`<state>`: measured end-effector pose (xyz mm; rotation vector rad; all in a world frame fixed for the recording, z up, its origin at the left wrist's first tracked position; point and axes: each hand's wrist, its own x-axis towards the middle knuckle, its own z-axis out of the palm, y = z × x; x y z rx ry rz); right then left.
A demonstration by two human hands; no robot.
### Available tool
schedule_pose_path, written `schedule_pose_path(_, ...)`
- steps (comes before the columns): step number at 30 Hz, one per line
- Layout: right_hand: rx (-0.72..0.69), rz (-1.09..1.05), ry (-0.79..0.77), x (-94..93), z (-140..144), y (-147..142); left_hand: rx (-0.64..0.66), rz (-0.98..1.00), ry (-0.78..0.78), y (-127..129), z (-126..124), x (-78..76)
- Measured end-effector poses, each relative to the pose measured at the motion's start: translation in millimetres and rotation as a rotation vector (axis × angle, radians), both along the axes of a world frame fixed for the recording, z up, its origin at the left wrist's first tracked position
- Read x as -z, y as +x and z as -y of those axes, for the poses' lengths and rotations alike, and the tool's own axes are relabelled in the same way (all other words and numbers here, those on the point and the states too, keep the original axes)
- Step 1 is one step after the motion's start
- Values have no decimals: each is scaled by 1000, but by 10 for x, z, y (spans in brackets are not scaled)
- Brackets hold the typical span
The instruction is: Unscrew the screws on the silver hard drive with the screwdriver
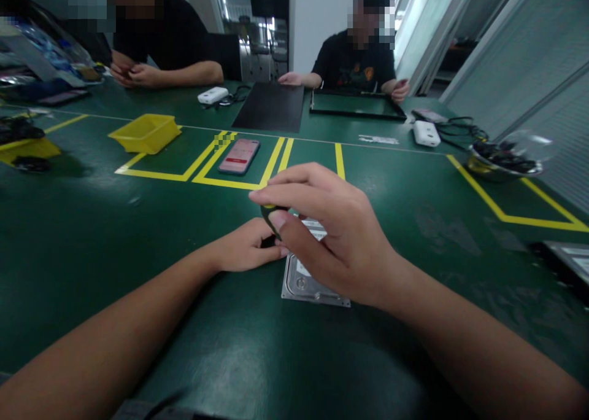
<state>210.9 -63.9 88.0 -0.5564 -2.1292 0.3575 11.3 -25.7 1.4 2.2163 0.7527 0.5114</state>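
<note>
A silver hard drive [315, 292] with a white label lies flat on the green table in front of me. My right hand [334, 229] is over it, with thumb and fingers closed around a dark-handled screwdriver [271, 217] with a yellow top. The screwdriver stands tilted, and its tip is hidden behind my hands. At the drive's left edge, my left hand [246, 246] grips the side with its thumb towards me. Some of its fingers are out of sight behind my right hand.
Beyond are a phone [239, 156], a yellow bin [147, 134] and a bowl of dark parts [501, 162]. Another drive-like device [568, 266] lies at right. Two people sit across the table, near a black panel [271, 108] and a black frame [359, 114].
</note>
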Motion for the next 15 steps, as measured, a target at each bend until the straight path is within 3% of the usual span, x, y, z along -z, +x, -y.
schedule_pose_path(15,-8,29,-53,-65,-23,53,9,-2,-47,5,10,-36)
